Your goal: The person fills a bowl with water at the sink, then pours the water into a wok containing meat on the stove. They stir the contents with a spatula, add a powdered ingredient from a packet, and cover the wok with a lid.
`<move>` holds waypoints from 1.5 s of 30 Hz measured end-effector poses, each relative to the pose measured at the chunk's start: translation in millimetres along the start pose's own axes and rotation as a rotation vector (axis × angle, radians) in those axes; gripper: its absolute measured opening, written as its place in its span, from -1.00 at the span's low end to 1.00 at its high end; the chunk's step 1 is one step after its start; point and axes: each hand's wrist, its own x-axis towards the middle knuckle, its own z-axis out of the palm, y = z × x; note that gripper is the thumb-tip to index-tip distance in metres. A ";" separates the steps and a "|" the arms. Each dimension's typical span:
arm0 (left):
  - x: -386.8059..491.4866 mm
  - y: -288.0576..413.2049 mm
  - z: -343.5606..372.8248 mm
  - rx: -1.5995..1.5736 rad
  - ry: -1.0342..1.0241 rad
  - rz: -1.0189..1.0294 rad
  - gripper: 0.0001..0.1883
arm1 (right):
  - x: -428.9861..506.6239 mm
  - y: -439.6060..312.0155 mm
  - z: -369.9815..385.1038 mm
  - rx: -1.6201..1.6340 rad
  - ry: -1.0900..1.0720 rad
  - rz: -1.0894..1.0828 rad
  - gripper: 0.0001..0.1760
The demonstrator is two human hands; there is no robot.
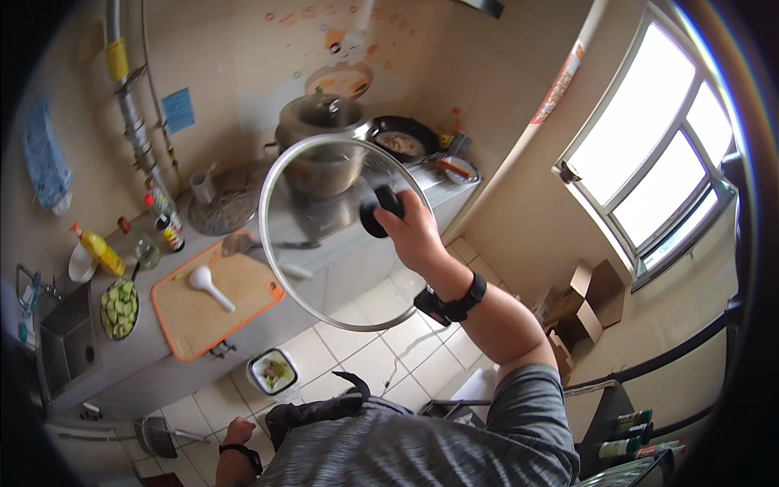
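Observation:
My right hand point(415, 234) grips the black knob point(382, 213) of a large glass lid with a metal rim point(269, 243). The lid is raised in front of the counter, and parts of the counter and floor show through it. Down at my left side hangs my left hand point(240, 431), fingers curled, with nothing visible in it. Beyond the lid stands a big metal pot point(289, 131) with its own lid point(322, 112) on. A black frying pan point(420, 131) beside it contains cooked food that looks like meat point(398, 143).
An orange-edged cutting board point(182, 316) bears a white spoon point(210, 289) and a spatula point(237, 245). Left of it are a bowl of sliced green vegetables point(119, 308), bottles point(100, 251) and a sink point(67, 347). A lined bin point(272, 371) stands on the floor; cardboard boxes point(587, 301) are at right.

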 end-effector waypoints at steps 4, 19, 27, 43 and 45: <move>15.5 111.0 -13.4 0.058 -0.023 0.063 -0.74 | 12.0 81.7 -65.1 -0.072 0.170 0.073 -0.60; 126.7 275.2 -5.3 0.278 -0.176 0.222 -0.75 | 98.9 256.0 -218.4 -0.301 0.423 0.300 -0.55; 192.2 260.5 22.0 0.029 -0.271 0.233 -0.66 | 252.4 280.6 -234.2 -0.213 0.400 0.346 -0.65; 150.0 452.4 150.0 -0.434 -0.114 -0.256 -0.71 | 543.5 392.2 -182.9 0.121 -0.235 0.343 -0.78; 130.0 482.6 177.6 -0.577 -0.009 -0.294 -0.73 | 567.5 404.2 -159.3 0.041 -0.309 0.308 -0.78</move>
